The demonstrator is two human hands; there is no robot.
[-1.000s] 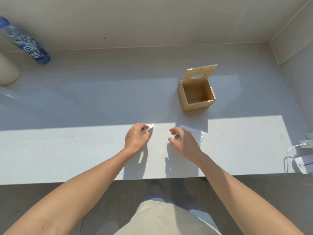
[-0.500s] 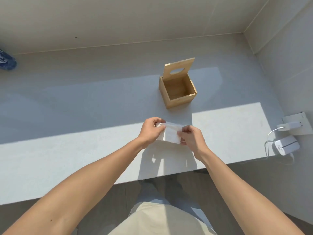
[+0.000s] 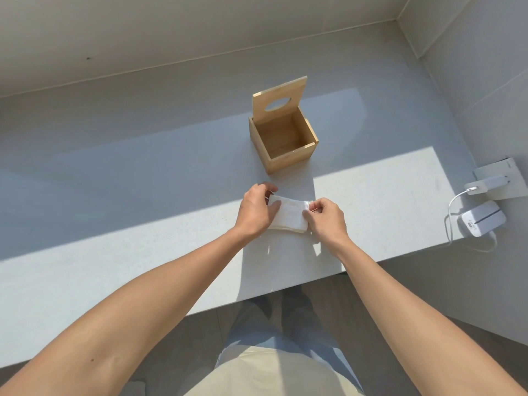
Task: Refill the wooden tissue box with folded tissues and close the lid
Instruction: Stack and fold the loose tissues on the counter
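The left hand (image 3: 257, 211) and the right hand (image 3: 325, 218) each pinch one end of a white stack of tissues (image 3: 290, 217), and they hold it just above the counter (image 3: 114, 252), near its front edge. The wooden box (image 3: 284, 144) sits a little farther back, apart from the hands, and it looks empty inside. Its lid (image 3: 278, 102) stands up at the back, with a round hole in it. Here is what could go wrong. The tissues are soft and floppy, so the stack could sag in the middle or fan apart if the pinch at either end gets loose. The stack looks wider than the box opening, I think, though the angle makes that hard to judge, so it may snag on the box rim and crumple if it goes in flat. A bump from a hand could tip the lid down too soon, or push the light box backward. The front edge of the counter is close under the wrists, so a dropped tissue could slide off onto the floor. There is lots of open room to the left and between the hands and the box. On the right, a white charger (image 3: 481, 220) and its cable (image 3: 451, 212) sit well off to the side, so they should not get in the way.
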